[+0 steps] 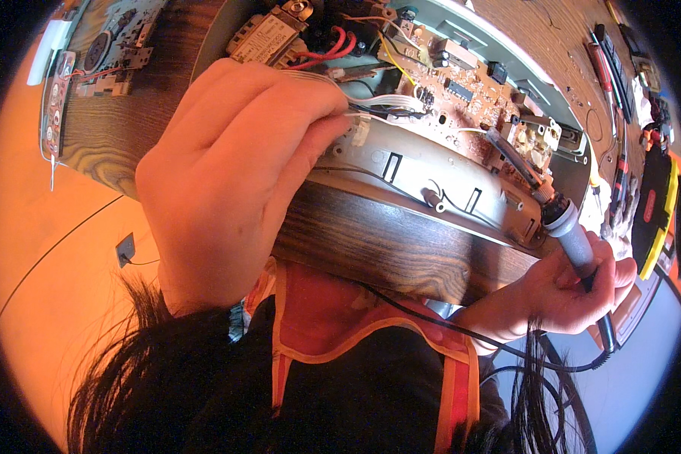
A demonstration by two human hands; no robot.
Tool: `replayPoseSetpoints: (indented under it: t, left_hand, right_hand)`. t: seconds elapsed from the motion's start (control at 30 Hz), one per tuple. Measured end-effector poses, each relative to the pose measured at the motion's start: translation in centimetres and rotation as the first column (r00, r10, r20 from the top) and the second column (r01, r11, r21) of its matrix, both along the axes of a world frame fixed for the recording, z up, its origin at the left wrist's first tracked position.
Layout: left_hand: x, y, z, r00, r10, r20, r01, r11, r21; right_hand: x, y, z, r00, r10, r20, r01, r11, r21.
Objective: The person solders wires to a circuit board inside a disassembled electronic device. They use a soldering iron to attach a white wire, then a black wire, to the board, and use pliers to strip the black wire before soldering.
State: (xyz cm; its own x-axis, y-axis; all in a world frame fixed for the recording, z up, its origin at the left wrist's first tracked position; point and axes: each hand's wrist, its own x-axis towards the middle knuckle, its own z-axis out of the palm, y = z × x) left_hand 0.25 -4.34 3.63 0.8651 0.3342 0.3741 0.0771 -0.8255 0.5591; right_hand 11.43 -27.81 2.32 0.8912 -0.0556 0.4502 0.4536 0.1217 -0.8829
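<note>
My left hand [242, 144] is closed in a pinch over the near left part of an open metal chassis [416, 163]. Its fingertips meet on a thin wire [359, 116] beside a bundle of white and dark leads; the exact grip is partly hidden. In my right hand [583, 299] is a soldering iron [571, 234], held by its grey-blue handle. The iron slants up and left, its tip over the orange-brown circuit board [469, 106] in the chassis. Whether the tip touches the board I cannot tell. Red wires [333, 49] and a transformer [268, 38] lie beyond my left hand.
The chassis sits on a dark wood-grain table [386, 234], at its near edge. Another circuit assembly [106, 53] lies at far left. Screwdrivers [605, 68] and a black-and-yellow case [656, 212] are at right. The iron's black cable [507, 348] loops past my lap.
</note>
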Motion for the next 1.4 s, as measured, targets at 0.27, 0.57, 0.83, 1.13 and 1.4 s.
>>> replayPoseSetpoints:
  t: [0.27,0.57,0.83,1.13,1.4]
  left_hand:
    - [0.0,0.4,0.5,0.998,0.018,-0.056,-0.018,1.0,0.006]
    - [0.4,1.0,0.5,0.994,-0.105,-0.002,0.105,0.993,0.057]
    - [1.0,1.4,0.5,0.994,-0.1,-0.04,0.103,0.991,0.08]
    - [1.0,-0.3,1.0,0.998,-0.066,-0.005,0.063,0.962,-0.267]
    - [1.6,-2.8,1.3,0.991,-0.103,0.087,0.127,0.925,-0.358]
  right_hand:
    - [0.9,-1.2,-0.9,0.701,-0.178,0.69,0.651,0.556,-0.517]
    - [0.6,-1.8,-1.1,0.896,-0.029,0.442,0.217,0.899,-0.38]
    - [0.4,-1.9,-1.2,0.963,0.005,0.268,0.05,0.979,-0.199]
    - [0.2,-0.1,-0.8,0.968,-0.23,0.103,0.249,0.937,-0.244]
    - [-2.2,3.8,1.6,0.963,0.176,0.203,-0.092,0.926,-0.366]
